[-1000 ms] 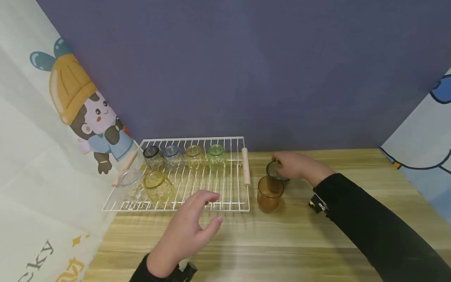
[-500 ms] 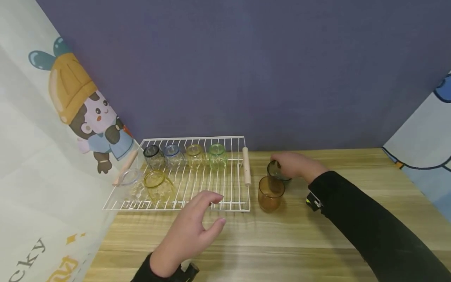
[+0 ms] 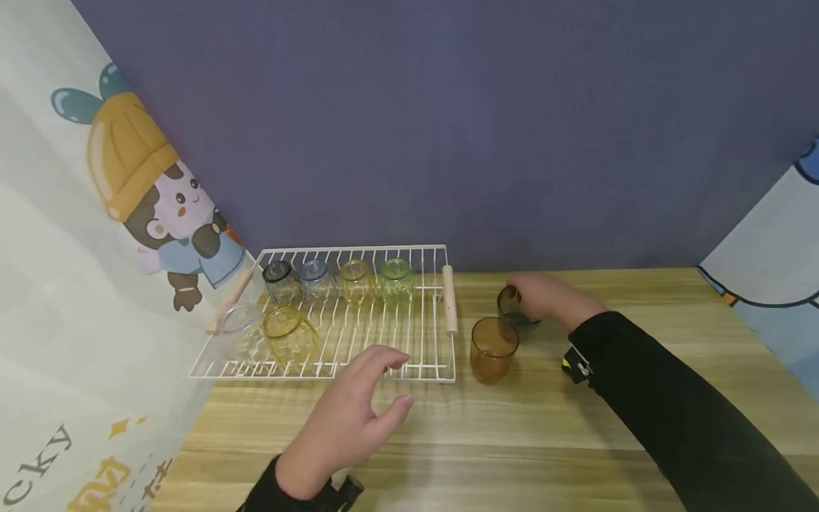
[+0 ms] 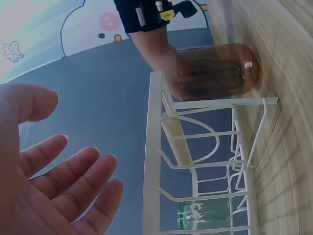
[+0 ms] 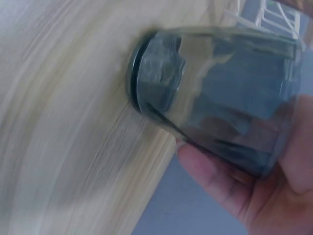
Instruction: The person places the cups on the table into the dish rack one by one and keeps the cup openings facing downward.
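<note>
My right hand (image 3: 553,299) holds a dark grey, see-through drinking glass (image 3: 512,306) behind an amber glass (image 3: 494,352) on the table. In the right wrist view the fingers curl along the side of the grey glass (image 5: 230,93), whose base is close to the tabletop; I cannot tell whether it touches. My left hand (image 3: 352,412) hovers near the front edge of the white wire rack (image 3: 384,380), thumb and fingers spread, holding nothing. In the left wrist view, the amber glass (image 4: 220,71) partly covers the right hand.
Along the back of the rack stand small grey (image 3: 281,283), blue (image 3: 318,283), yellow (image 3: 357,283) and green (image 3: 398,283) glasses. A clear glass (image 3: 243,334) and a larger yellow glass (image 3: 291,338) are at its front left. A wooden handle (image 3: 449,300) edges the rack's right side.
My right hand has shifted slightly right with the grey glass, which now overlaps the amber glass less in the head view. My left hand has hardly moved.
</note>
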Demonstrator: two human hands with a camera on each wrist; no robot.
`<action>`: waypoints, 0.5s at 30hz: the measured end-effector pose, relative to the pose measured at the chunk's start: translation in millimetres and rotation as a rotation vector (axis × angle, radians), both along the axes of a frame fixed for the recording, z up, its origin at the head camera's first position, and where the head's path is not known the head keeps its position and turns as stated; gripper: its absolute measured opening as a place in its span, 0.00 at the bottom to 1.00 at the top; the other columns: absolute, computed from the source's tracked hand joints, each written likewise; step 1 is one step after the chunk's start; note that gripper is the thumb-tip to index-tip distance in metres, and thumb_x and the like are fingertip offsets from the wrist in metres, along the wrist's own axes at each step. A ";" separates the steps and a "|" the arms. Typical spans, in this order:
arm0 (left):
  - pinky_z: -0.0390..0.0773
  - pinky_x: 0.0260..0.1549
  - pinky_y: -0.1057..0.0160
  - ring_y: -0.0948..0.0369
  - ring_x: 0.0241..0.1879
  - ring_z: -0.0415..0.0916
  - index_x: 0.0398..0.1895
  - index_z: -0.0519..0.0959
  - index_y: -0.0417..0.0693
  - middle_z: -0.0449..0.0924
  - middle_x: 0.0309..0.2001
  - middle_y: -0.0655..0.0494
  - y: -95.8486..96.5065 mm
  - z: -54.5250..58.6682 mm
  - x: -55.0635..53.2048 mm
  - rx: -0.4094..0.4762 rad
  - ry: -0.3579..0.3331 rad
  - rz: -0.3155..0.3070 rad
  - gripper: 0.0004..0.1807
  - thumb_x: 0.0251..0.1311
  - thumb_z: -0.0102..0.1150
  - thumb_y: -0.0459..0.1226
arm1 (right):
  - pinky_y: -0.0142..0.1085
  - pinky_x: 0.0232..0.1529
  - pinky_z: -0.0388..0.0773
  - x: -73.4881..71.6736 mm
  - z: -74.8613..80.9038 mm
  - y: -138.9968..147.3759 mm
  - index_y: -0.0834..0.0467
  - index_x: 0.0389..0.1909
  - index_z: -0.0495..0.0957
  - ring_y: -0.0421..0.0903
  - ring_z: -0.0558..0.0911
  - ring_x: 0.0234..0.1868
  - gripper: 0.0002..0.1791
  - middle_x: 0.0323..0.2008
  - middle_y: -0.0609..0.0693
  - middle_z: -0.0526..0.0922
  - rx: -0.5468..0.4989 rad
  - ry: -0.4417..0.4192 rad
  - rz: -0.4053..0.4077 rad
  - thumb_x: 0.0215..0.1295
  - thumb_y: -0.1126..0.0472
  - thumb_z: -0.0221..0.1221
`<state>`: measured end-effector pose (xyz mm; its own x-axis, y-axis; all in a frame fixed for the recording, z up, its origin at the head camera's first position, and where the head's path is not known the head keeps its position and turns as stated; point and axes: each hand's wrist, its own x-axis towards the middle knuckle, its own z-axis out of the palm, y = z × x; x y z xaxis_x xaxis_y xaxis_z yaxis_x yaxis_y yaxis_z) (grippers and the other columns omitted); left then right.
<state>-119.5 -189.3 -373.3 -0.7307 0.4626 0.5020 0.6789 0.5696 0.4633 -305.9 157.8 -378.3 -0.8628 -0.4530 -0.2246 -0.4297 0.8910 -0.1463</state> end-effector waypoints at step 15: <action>0.77 0.54 0.59 0.67 0.53 0.71 0.57 0.72 0.50 0.76 0.52 0.60 4.7 1.5 0.2 -0.010 -0.003 0.018 0.25 0.57 0.63 0.46 | 0.48 0.39 0.77 18.4 19.5 44.5 0.66 0.59 0.69 0.60 0.78 0.47 0.20 0.48 0.63 0.79 -0.163 0.037 -0.185 0.66 0.72 0.47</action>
<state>-119.3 -184.6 -371.9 -0.7402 0.4544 0.4955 0.6673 0.5864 0.4592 -287.5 202.2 -358.8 -0.9407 -0.3141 -0.1283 -0.2692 0.9211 -0.2813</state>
